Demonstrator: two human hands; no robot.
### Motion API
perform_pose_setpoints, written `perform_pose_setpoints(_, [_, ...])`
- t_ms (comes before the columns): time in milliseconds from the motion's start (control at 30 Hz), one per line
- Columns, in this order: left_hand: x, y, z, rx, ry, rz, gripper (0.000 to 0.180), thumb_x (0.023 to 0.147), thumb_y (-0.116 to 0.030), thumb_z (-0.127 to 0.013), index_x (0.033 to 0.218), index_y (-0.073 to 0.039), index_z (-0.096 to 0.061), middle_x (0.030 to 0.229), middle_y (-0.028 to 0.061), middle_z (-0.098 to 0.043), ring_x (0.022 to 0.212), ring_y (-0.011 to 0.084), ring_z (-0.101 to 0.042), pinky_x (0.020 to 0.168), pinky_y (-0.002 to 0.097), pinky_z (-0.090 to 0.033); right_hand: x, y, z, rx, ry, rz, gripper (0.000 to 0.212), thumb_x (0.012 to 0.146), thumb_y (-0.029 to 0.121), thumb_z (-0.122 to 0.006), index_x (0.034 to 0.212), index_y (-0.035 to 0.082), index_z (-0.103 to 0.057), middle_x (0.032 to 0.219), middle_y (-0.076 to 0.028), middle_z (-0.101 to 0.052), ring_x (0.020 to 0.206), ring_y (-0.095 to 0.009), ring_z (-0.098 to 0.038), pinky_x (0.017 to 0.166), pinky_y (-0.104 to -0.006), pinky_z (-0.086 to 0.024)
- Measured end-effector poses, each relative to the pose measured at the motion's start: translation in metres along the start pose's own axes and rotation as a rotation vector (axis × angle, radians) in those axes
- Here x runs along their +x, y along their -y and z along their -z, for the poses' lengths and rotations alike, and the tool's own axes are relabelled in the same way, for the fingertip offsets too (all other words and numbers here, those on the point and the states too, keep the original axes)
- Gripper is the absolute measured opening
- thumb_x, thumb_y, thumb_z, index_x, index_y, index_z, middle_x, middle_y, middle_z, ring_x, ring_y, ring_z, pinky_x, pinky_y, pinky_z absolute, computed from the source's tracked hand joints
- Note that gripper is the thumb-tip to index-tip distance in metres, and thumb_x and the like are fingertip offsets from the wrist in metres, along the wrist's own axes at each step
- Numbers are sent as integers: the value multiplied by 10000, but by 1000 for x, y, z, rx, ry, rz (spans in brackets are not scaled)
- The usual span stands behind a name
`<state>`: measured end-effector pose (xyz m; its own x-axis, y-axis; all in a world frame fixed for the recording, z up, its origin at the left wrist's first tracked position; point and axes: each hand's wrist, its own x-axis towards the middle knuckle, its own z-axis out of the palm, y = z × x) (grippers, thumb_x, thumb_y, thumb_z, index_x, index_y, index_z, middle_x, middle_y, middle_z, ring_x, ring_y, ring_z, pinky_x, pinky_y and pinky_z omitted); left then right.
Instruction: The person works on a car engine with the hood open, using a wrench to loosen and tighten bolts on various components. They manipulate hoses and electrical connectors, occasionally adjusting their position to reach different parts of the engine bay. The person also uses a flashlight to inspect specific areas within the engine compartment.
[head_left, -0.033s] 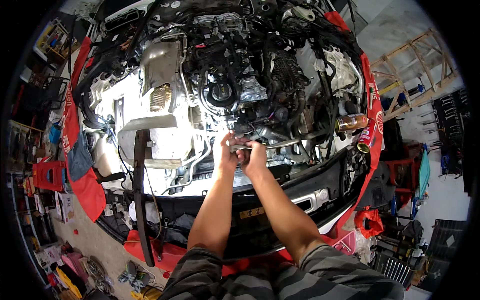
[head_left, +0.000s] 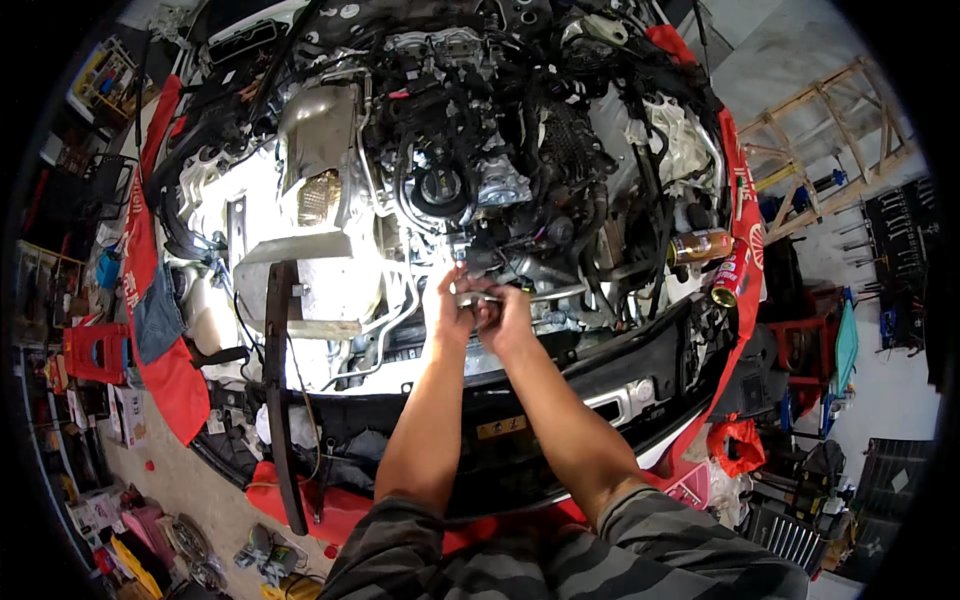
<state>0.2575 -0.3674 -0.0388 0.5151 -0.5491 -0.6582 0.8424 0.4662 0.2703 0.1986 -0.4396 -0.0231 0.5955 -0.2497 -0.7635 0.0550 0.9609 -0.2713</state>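
Both my hands are together over the front of an opened engine bay, close to the engine (head_left: 440, 180). My left hand (head_left: 447, 305) is closed with its fingertips up by a small bright metal piece (head_left: 459, 250). Fingers curled, my right hand (head_left: 507, 318) meets it from the right. A silver wrench (head_left: 560, 294) runs through the two hands, its slim handle sticking out to the right. The end inside my fingers is mostly hidden, so its exact type cannot be made out.
Strong light falls on metal covers (head_left: 300, 285) at left. A dark upright bar (head_left: 281, 400) stands at the front edge. Red fender covers (head_left: 180, 385) drape the sides. Two spray cans (head_left: 700, 246) lie at right. A wooden frame (head_left: 830, 130) and hanging tools (head_left: 900, 235) are beyond.
The wrench handle's free end has shifted slightly left and down. My hands keep nearly the same place, and the whole view has moved a little.
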Motion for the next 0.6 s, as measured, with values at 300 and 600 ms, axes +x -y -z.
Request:
perform_pose_setpoints(300, [6,32,36,-209,253,-156,262,882,-286,-442,999,-82,-557,884,39,-569,866,122,-517,914,327,-378,-10,-37,-8,-1172,141,1337,222,820,48,-432,927,19,-625,791,-117,-621,676,-200,-601,673,-315,-481])
perform_pose_setpoints(600, [1,8,13,-100,123,-9,217,863,-313,-532,1001,-146,-515,806,45,-563,710,169,-562,583,258,-496,-14,-21,-17,-382,-61,543,101,815,43,-480,811,-11,-565,724,-98,-615,502,-132,-508,394,-233,-368])
